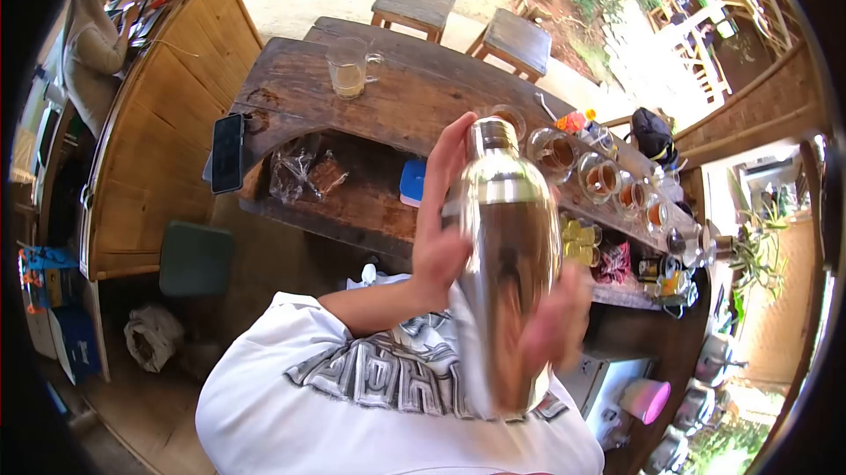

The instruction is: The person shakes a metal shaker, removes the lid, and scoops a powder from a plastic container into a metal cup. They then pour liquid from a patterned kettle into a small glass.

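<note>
The shaker (509, 237) is held cap-up in front of the chest, near the tabletop (286, 78). The left hand (441, 241) has its fingers along the side and cap (493, 134); the right hand (560, 321), blurred, grips the lower body.

Left hand (439, 250) upright; right hand (553, 321) lower, blurred.

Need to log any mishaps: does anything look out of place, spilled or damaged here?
The phone looks oddly placed: it seems to jut past the left end of the wooden table, where a knock might drop it. No spill or damage is plain, and the metal shaker appears capped.
</note>
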The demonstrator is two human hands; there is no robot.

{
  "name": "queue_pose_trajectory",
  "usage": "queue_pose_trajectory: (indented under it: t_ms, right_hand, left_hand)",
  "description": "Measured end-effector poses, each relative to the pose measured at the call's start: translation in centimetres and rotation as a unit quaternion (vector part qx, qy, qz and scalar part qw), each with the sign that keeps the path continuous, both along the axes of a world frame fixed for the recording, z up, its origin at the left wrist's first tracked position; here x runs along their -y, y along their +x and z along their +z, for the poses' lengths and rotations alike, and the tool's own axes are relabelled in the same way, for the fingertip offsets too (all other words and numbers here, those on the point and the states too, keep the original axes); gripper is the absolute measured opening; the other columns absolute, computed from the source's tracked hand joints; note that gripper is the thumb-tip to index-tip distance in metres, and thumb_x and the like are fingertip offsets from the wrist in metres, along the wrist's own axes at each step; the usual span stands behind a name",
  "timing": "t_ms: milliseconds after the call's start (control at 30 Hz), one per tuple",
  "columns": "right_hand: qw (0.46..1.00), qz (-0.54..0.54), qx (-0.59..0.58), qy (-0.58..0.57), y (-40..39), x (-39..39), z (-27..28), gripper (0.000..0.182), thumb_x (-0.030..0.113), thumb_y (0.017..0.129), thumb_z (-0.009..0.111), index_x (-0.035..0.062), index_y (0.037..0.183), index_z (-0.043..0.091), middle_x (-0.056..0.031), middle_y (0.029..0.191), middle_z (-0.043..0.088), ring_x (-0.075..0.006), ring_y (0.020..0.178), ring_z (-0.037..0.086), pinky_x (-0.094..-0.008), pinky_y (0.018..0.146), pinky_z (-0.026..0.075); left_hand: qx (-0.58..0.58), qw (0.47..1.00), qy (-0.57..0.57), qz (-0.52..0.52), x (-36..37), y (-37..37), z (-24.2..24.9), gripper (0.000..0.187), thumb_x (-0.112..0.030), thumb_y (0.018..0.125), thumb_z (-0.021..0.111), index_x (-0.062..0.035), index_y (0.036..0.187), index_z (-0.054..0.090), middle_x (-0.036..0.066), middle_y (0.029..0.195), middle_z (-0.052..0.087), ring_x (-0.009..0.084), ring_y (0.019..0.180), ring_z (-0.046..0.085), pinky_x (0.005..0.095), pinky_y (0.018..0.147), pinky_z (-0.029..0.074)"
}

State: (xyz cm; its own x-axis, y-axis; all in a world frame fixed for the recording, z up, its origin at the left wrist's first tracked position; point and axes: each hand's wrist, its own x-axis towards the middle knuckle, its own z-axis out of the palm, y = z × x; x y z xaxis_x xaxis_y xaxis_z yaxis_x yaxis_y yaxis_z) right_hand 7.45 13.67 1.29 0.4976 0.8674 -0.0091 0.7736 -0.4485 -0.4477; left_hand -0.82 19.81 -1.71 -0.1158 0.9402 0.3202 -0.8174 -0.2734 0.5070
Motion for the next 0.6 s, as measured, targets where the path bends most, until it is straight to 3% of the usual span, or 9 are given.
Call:
queue_pose_trajectory:
  t_ms: [33,133,167,200,300,433,500,533,600]
  right_hand:
    - [0.992,0.071,-0.037,0.097,0.2,0.0,-0.3,0.033,0.028,0.105,0.050,-0.0013,0.111,0.062,-0.0208,0.122,0.065,-0.0354,0.116,0.064,-0.0521,0.108,0.047]
    - [0.871,0.267,-0.142,0.387,0.4,-0.9,-1.3,0.024,0.023,0.101,0.059,0.0025,0.112,0.065,-0.0169,0.136,0.061,-0.0312,0.118,0.060,-0.0494,0.107,0.047]
    - [0.801,0.324,-0.169,0.474,0.3,-1.4,-1.5,0.022,0.022,0.099,0.062,0.0037,0.112,0.066,-0.0156,0.140,0.060,-0.0298,0.119,0.059,-0.0485,0.107,0.048]
    - [0.642,0.331,-0.432,0.541,-1.1,-3.0,-1.4,0.030,0.023,0.095,0.064,0.0046,0.119,0.062,-0.0156,0.140,0.059,-0.0291,0.116,0.057,-0.0472,0.106,0.047]
    - [0.663,0.324,-0.373,0.562,-0.8,-3.5,-1.6,0.034,0.028,0.096,0.065,0.0036,0.120,0.061,-0.0169,0.135,0.062,-0.0307,0.116,0.060,-0.0480,0.106,0.048]
    - [0.705,0.289,-0.279,0.584,-0.6,-2.1,-2.6,0.044,0.038,0.099,0.068,0.0015,0.121,0.058,-0.0196,0.124,0.068,-0.0340,0.115,0.064,-0.0498,0.104,0.049]
    - [0.679,0.335,-0.213,0.618,-0.1,-3.1,-2.1,0.038,0.033,0.100,0.064,0.0027,0.124,0.060,-0.0170,0.112,0.067,-0.0314,0.105,0.065,-0.0513,0.096,0.051]
    - [0.690,0.325,-0.217,0.609,-0.1,-3.4,-1.8,0.039,0.033,0.100,0.064,0.0029,0.125,0.060,-0.0166,0.113,0.066,-0.0307,0.106,0.065,-0.0511,0.098,0.050]
    - [0.720,0.300,-0.228,0.582,-0.2,-2.6,-1.2,0.039,0.032,0.100,0.064,0.0032,0.127,0.060,-0.0159,0.114,0.065,-0.0294,0.107,0.064,-0.0508,0.101,0.049]
  left_hand:
    - [0.174,0.971,0.099,-0.128,1.6,0.1,1.1,0.113,-0.043,0.087,0.079,-0.0033,0.172,0.016,0.015,0.167,0.037,0.0260,0.148,0.047,0.0392,0.123,0.038]
    - [0.055,0.984,-0.087,-0.146,-0.7,-1.8,-0.9,0.091,-0.038,0.097,0.067,-0.0033,0.169,0.024,0.015,0.161,0.043,0.0238,0.144,0.050,0.0369,0.121,0.040]
    - [-0.010,0.976,-0.188,-0.108,-0.8,-1.4,-0.8,0.086,-0.039,0.098,0.063,-0.0033,0.167,0.025,0.015,0.158,0.045,0.0250,0.144,0.051,0.0380,0.121,0.041]
    - [0.007,0.983,-0.169,-0.070,-0.1,-0.8,-1.1,0.084,-0.041,0.099,0.057,-0.0085,0.169,0.024,0.020,0.149,0.054,0.0343,0.132,0.059,0.0438,0.113,0.049]
    - [0.214,0.968,0.066,-0.110,1.8,0.5,0.5,0.089,-0.048,0.100,0.050,-0.0150,0.174,0.013,0.027,0.138,0.063,0.0452,0.117,0.067,0.0498,0.095,0.061]
    - [-0.065,0.977,-0.172,-0.104,-0.8,-0.4,-0.8,0.083,-0.052,0.101,0.050,-0.0124,0.170,0.027,0.025,0.141,0.063,0.0426,0.118,0.068,0.0530,0.101,0.057]
    - [-0.038,0.988,-0.117,-0.091,0.9,-0.5,-1.1,0.088,-0.055,0.099,0.054,-0.0159,0.171,0.023,0.025,0.141,0.063,0.0420,0.121,0.066,0.0498,0.099,0.059]
    - [0.122,0.976,0.109,-0.146,1.3,0.3,-1.0,0.090,-0.054,0.098,0.055,-0.0195,0.173,0.019,0.025,0.141,0.063,0.0426,0.120,0.066,0.0463,0.096,0.061]
    - [0.087,0.984,0.029,-0.152,1.9,-0.4,1.5,0.088,-0.049,0.101,0.053,-0.0138,0.173,0.018,0.025,0.141,0.063,0.0404,0.118,0.067,0.0426,0.093,0.061]
